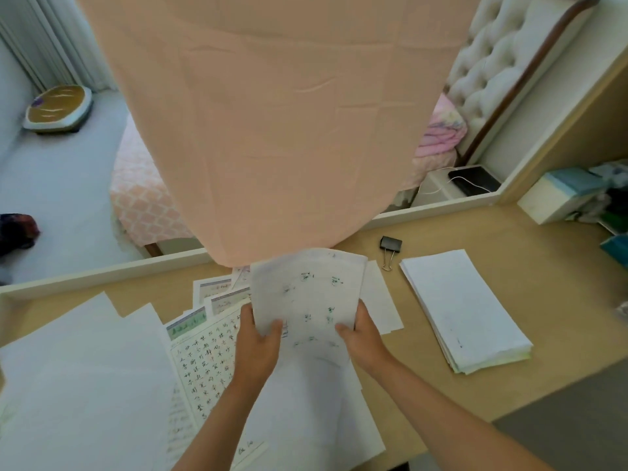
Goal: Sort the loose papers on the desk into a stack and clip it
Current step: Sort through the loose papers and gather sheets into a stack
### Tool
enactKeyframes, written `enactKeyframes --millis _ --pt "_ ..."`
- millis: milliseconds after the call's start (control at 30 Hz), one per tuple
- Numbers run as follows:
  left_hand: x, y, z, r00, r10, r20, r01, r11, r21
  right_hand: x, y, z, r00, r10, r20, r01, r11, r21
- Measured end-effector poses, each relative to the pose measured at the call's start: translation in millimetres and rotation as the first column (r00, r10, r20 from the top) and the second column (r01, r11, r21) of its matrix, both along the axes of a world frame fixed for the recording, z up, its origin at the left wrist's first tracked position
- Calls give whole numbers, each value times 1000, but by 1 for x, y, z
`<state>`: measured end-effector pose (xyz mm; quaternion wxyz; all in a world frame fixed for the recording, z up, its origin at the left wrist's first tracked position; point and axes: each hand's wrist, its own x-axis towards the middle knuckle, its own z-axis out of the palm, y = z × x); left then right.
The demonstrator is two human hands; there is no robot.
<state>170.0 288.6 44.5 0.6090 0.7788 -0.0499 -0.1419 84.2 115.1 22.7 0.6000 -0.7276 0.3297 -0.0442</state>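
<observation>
Your left hand (258, 348) and right hand (362, 338) grip a sheet (306, 294). The stack (465, 311) is begun; papers (85, 368) lie loose, clip (390, 244) unused.

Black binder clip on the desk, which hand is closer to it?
Right. The right hand holds one edge of the sheet, below-left of the binder clip; the left hand grips the opposite edge, farther left.

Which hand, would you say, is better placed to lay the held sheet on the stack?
Probably the right hand: it grips the sheet on the edge nearer the stack; the left hand is farther away.
</observation>
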Motion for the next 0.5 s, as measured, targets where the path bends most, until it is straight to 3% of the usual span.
enactKeyframes --millis 167,333,500 --pt "2 -39 8 1000 -15 15 13 985 169 3 -43 9 999 -23 -37 19 996 -90" --pt "-4 -128 3 942 -235 -239 302 905 300 -24 -143 16 991 -122 -57 115 988 -107" --pt "-52 -250 -17 906 -209 -368 300 931 208 -73 -264 3 975 -150 -166 120 977 -178"
